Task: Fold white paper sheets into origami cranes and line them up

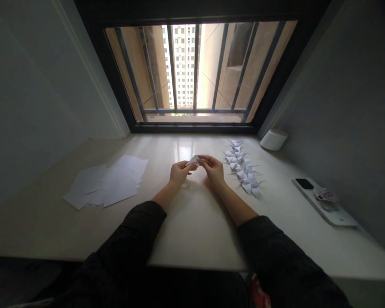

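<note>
Between my two hands is a small piece of folded white paper (193, 160), raised a little above the pale surface. My left hand (180, 172) pinches it from the left side. From the right, the fingers of my right hand (213, 168) close on its other edge. Fingertips cover part of the paper, so its full shape is hidden. Several folded paper cranes (242, 169) stand in a cluster just right of my right hand. Farther off to the left lies a loose pile of white paper sheets (120, 179).
A white rounded object (273, 140) sits in the back right corner by the wall. On the right lies a phone (324, 203) with a round grip on its back. A barred window (192, 128) closes off the far side. The ledge's front edge (195, 267) runs near my body.
</note>
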`<state>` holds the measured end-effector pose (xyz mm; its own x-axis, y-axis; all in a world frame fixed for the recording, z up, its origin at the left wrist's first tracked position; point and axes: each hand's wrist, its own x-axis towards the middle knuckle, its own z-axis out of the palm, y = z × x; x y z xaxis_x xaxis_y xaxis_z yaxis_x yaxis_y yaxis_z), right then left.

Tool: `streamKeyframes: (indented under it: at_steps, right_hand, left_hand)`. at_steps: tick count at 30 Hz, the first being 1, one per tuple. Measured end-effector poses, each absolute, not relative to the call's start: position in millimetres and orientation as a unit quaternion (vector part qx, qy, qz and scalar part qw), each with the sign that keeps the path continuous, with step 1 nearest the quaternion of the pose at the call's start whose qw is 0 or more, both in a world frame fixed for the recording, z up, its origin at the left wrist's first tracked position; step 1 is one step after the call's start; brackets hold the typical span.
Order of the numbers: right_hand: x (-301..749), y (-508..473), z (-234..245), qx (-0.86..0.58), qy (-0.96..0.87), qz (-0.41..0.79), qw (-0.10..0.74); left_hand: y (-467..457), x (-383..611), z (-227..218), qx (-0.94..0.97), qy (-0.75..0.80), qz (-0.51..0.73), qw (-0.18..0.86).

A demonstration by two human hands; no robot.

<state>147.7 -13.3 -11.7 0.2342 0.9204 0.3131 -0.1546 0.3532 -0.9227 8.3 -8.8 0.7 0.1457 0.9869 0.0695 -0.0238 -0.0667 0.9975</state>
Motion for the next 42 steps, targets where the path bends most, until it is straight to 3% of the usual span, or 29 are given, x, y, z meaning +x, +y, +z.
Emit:
streamKeyframes:
  at_steps: [9,19,25,31,37,42]
  right_hand:
    - [148.6,-16.3,-7.2,-0.383,-0.438,0.460,0.671]
    - [150.3,-11.5,-12.1,-0.423,-0.437,0.390,0.691]
    - [155.5,-7.3,-18.0,-0.448,-0.465,0.341,0.683]
    - [157.4,-3.4,-22.5,-0.445,-0.535,0.317,0.644]
    - [158.7,-8.1,-20.5,-0.451,-0.574,0.291,0.618]
    - [158.0,-21.5,-9.4,-0.453,-0.678,0.249,0.522]
  left_hand:
    - [-9.8,6.5,-0.1,0.542,0.439,0.464,0.546]
    - [-9.1,8.4,-2.9,0.555,0.426,0.444,0.559]
    - [-11.0,7.8,-3.3,0.641,0.424,0.421,0.481]
    - [-14.6,6.8,0.3,0.687,0.437,0.429,0.390]
    - [-7.7,5.3,-1.5,0.684,0.405,0.434,0.423]
    - [-2.3,2.4,-3.1,0.646,0.423,0.475,0.422]
